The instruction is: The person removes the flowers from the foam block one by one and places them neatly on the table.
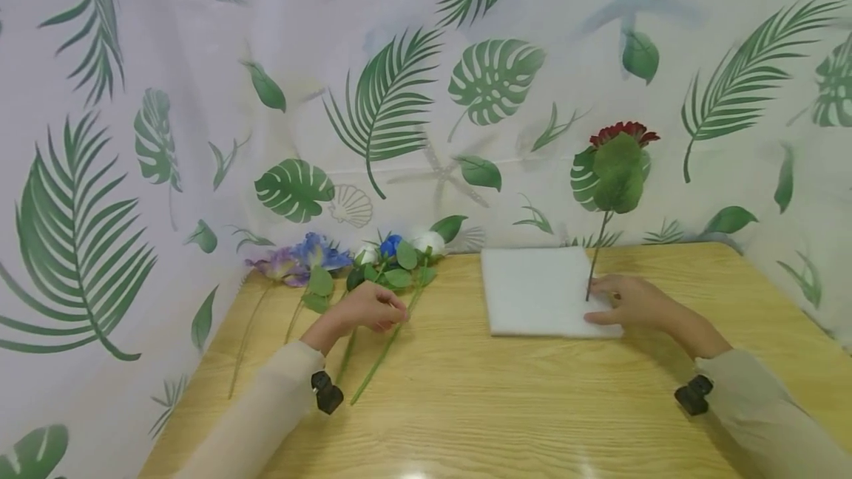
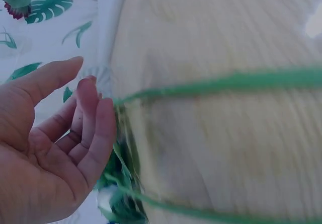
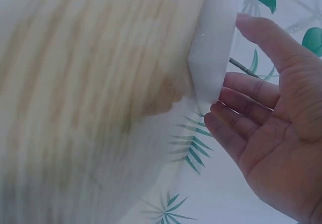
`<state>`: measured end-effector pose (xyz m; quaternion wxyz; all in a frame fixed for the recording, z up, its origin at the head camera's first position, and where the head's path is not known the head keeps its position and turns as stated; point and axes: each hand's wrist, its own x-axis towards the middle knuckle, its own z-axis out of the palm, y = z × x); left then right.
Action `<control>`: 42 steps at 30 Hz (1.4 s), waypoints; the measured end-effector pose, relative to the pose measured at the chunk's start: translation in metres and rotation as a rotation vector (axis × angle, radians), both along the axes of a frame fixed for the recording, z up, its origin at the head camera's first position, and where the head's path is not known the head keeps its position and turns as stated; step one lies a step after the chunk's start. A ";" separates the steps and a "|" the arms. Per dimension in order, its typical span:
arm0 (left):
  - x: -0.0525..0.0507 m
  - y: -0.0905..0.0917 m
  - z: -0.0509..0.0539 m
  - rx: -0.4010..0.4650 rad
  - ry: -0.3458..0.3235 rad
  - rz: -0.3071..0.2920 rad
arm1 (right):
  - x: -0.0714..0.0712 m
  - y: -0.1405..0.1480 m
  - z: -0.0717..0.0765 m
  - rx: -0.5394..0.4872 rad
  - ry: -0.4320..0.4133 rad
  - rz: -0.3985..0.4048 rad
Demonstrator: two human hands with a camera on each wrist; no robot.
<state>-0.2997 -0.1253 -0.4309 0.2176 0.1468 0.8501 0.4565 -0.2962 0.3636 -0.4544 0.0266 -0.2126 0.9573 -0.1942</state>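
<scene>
A red flower [image 1: 624,133] with a large green leaf [image 1: 619,176] stands nearly upright at the right side of a white foam slab [image 1: 535,290]. Its dark stem [image 1: 597,257] meets the slab, leaning slightly. My right hand [image 1: 632,304] is at the slab's right edge beside the stem base, thumb and fingers apart; in the right wrist view the fingertips [image 3: 215,110] lie close to the foam, contact uncertain. Over the green stems [image 1: 379,368] at left hovers my left hand [image 1: 366,307], fingers loosely bent and holding nothing in the left wrist view.
Several artificial flowers lie at the table's back left: a purple one [image 1: 276,266], a blue-violet one [image 1: 322,251], a blue rose [image 1: 391,245] and a white one [image 1: 429,242]. A leaf-patterned curtain [image 1: 413,139] hangs directly behind the wooden table [image 1: 492,405].
</scene>
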 end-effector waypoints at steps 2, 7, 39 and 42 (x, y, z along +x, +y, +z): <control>-0.005 0.013 0.001 0.037 0.014 -0.008 | 0.000 0.001 -0.001 0.003 0.011 0.007; -0.017 0.056 0.002 0.172 0.025 -0.014 | -0.001 0.001 -0.002 -0.001 0.032 0.033; -0.039 0.284 -0.009 0.616 -0.075 0.037 | 0.005 0.002 0.004 -0.040 0.032 0.028; -0.041 0.292 -0.011 0.630 -0.078 0.042 | 0.006 0.001 0.004 -0.049 0.028 0.027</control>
